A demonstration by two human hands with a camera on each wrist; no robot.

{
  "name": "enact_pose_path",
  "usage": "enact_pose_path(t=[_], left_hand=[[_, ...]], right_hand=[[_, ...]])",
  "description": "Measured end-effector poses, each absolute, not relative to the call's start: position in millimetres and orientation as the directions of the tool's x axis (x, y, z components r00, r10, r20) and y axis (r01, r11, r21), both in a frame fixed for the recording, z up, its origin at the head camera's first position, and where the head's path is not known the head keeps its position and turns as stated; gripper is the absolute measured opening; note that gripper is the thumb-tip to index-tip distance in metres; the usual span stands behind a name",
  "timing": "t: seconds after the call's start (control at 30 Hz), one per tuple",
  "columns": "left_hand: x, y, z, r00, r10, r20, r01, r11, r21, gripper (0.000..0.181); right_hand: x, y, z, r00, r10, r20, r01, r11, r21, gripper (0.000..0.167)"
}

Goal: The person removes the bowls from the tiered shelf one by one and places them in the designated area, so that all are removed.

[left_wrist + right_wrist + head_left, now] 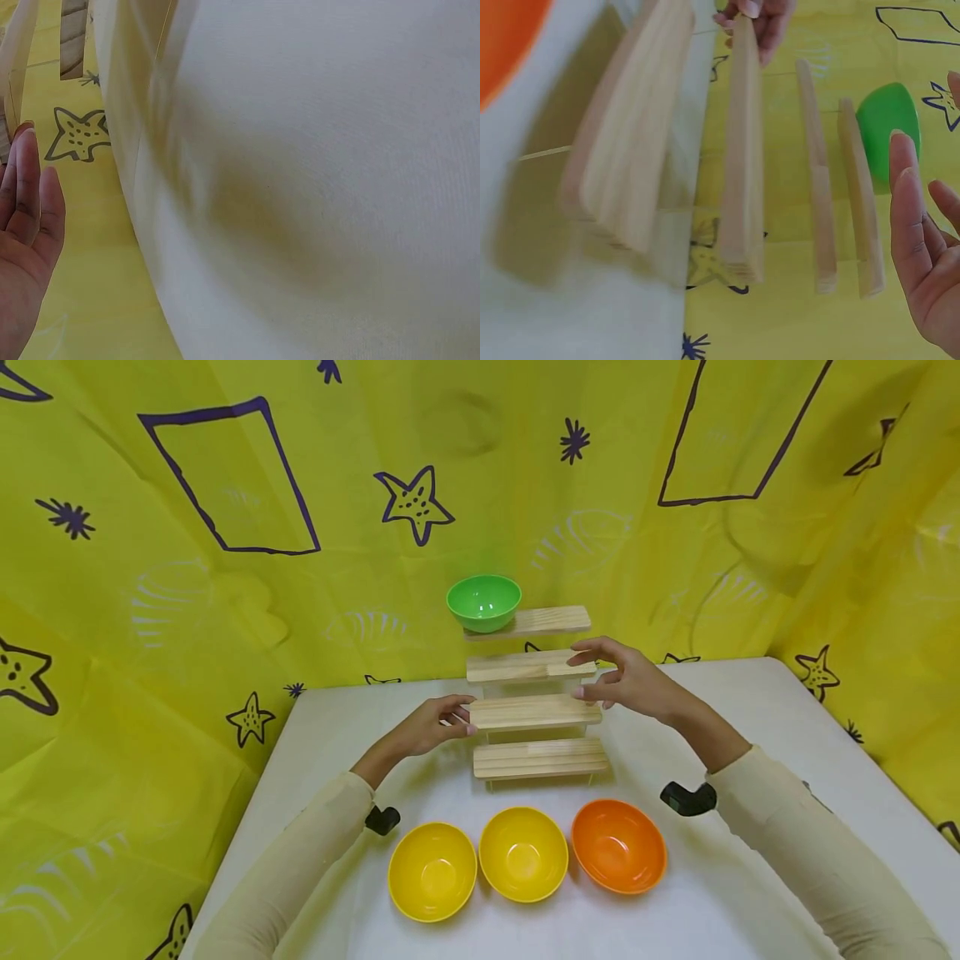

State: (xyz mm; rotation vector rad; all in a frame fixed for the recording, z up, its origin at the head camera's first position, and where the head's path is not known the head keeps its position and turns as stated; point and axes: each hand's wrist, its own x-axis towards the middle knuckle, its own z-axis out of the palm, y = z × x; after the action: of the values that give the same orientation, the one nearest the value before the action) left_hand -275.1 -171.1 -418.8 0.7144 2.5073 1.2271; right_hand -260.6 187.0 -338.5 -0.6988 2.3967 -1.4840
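Left grip (433, 725) pinches the second-lowest wooden shelf (536, 713) by its left end, right grip (633, 682) spread near the other.

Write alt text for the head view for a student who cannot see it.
A person's left hand holds the left side of a four-step wooden stand, and the right hand is near its right side. A green bowl sits on the top step; two yellow bowls and an orange bowl stand in a row on the white table in front.
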Motion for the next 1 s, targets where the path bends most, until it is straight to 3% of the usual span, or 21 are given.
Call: enact_pose_path(t=[0.47, 1.0], left_hand=[[-275.7, -171.9, -419.9, -0.85, 0.527, -0.011, 0.316, 0.526, 0.789, 0.057], [-275.9, -171.7, -420.9, -0.85, 0.527, -0.01, 0.313, 0.52, 0.795, 0.057]], right_hand=[[-299.6, 158.7, -312.3, -0.888, -0.456, 0.058, -0.233, 0.338, -0.912, 0.065], [-334.9, 138.3, -303.5, -0.903, -0.429, 0.0, -0.128, 0.268, -0.955, 0.076]])
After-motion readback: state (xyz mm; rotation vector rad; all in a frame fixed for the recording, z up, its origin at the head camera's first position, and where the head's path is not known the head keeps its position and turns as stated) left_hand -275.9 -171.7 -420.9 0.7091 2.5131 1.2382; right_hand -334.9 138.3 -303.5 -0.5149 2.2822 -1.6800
